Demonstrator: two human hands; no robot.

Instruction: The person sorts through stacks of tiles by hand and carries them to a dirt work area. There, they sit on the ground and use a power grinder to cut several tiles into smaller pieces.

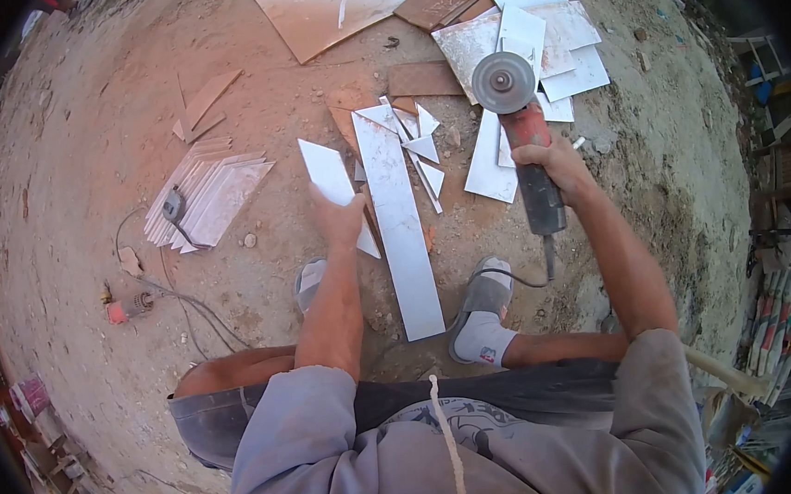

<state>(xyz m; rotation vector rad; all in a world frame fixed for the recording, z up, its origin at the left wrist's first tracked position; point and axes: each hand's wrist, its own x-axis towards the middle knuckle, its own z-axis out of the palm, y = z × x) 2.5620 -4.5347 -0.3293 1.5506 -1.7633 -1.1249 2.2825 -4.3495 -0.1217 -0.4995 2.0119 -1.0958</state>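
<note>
Bare packed dirt ground outdoors, littered with tile offcuts; we stand over it looking down at our shoes

Right hand wrapped tight round the grinder, disc raised to the far side, clear of any tile. Cord trails down toward our right shoe

Left hand pinches a narrow cut strip by its near end, lifted just left of the long tile that lies between our feet and runs away from us

We judge the step as clearing a cut-off piece between cuts. Next move calls for setting the strip aside, steadying the long tile, and bringing the disc down on a line; we cannot see any marked line

Small triangular scraps sit at the far end of the long tile. Stack of cut tiles lies well to the left, a small dark tool on it. Larger sheets far right

Containers: none we can make out on the ground, nothing held in anything
</note>
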